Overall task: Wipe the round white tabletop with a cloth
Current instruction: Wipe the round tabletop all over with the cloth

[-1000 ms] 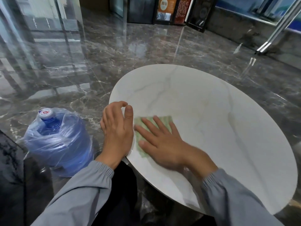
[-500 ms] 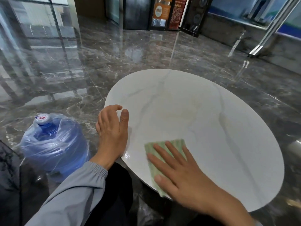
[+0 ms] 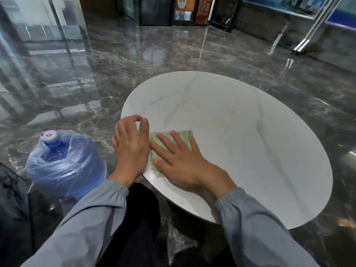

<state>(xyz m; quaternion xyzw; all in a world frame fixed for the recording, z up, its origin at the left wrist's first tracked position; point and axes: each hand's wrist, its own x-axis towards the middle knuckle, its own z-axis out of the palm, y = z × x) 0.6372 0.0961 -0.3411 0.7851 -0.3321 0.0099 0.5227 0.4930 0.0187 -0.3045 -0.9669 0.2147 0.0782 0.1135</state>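
The round white tabletop [image 3: 240, 143] with faint grey veins fills the middle and right of the head view. A green patterned cloth [image 3: 183, 134] lies flat near its left edge. My right hand [image 3: 179, 160] presses on the cloth with straight, spread fingers and covers most of it. My left hand [image 3: 131, 145] rests at the table's left rim, right beside the cloth, fingers loosely curled and holding nothing that I can see.
A large blue water jug [image 3: 63, 164] wrapped in clear plastic stands on the floor left of the table. Glossy dark marble floor [image 3: 173, 60] surrounds the table. Glass panels rise at the left, dark cabinets and signs at the back.
My right hand slid the cloth toward the near edge of the table, then back up and left beside my left hand. The left hand stayed at the rim.
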